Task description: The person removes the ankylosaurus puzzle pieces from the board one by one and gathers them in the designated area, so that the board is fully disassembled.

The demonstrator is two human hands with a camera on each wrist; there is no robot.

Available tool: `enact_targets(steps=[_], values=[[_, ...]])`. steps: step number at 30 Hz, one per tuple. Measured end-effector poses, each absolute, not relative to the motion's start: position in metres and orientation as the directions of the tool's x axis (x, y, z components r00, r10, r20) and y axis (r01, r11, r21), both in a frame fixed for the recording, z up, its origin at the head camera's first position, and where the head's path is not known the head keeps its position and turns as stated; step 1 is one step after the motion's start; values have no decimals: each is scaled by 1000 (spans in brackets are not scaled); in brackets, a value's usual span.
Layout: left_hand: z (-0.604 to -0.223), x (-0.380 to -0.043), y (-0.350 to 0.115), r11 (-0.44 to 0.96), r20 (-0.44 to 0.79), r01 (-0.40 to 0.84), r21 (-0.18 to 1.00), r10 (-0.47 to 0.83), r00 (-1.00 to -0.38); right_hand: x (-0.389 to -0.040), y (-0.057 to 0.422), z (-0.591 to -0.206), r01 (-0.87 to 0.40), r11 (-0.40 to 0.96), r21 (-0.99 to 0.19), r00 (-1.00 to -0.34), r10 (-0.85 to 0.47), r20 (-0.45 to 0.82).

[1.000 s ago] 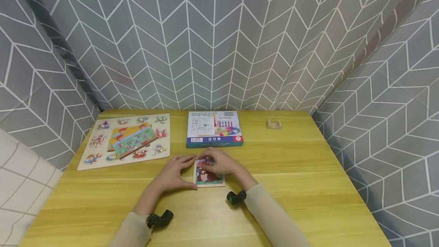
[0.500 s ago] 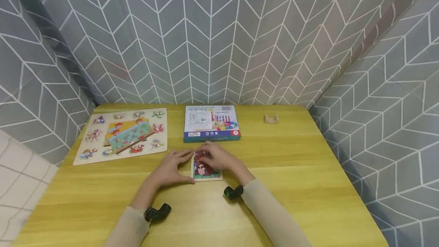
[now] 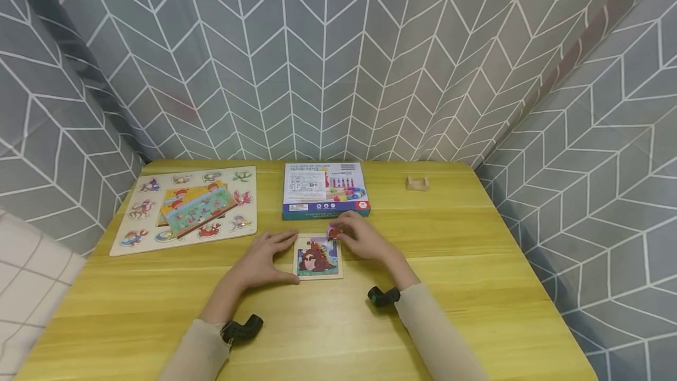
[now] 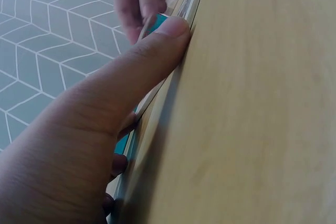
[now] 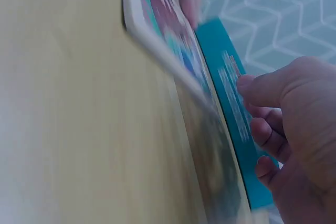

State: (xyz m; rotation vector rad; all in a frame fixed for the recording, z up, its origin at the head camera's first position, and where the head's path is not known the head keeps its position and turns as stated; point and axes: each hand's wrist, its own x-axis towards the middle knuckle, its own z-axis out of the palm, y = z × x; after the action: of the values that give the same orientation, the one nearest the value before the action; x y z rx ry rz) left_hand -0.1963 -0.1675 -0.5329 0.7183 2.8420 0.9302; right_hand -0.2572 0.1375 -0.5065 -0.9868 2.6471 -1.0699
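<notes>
A small square jigsaw puzzle (image 3: 317, 260) with a dark red-brown, spiky animal picture lies on the table in a pale wooden tray. Pale wood shows bare along its upper left. My left hand (image 3: 264, 260) holds the tray at its left side, thumb at the near corner and fingers at the far one. Above the far right corner, my right hand (image 3: 363, 238) pinches a purple and red puzzle piece (image 3: 332, 233) between thumb and fingers. The right wrist view shows this piece edge-on and thin, apart from the tray.
Behind the puzzle lies a blue and white bead-set box (image 3: 325, 190). At far left, a sea-animal board (image 3: 245, 229) carries two picture panels (image 3: 203, 210). A small wooden tray-like piece (image 3: 417, 184) sits at back right. Patterned curtain (image 3: 328, 63) hangs behind the table.
My right hand has lifted a puzzle piece off the tray and moved right with it, uncovering the picture. The left hand keeps its place at the tray's left side.
</notes>
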Motion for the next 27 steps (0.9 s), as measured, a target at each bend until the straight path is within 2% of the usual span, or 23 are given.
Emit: enact_targets(steps=[7, 11, 27], values=[[-534, -197, -169, 705, 84, 422, 570, 462, -883, -265, 175, -517, -484, 580, -655, -832, -536, 140], [-535, -197, -169, 703, 87, 427, 569, 464, -881, -266, 185, -520, -477, 595, -647, -841, -524, 139], [-532, -196, -166, 713, 75, 404, 573, 445, -892, -267, 182, -524, -472, 594, -651, -843, -521, 135]])
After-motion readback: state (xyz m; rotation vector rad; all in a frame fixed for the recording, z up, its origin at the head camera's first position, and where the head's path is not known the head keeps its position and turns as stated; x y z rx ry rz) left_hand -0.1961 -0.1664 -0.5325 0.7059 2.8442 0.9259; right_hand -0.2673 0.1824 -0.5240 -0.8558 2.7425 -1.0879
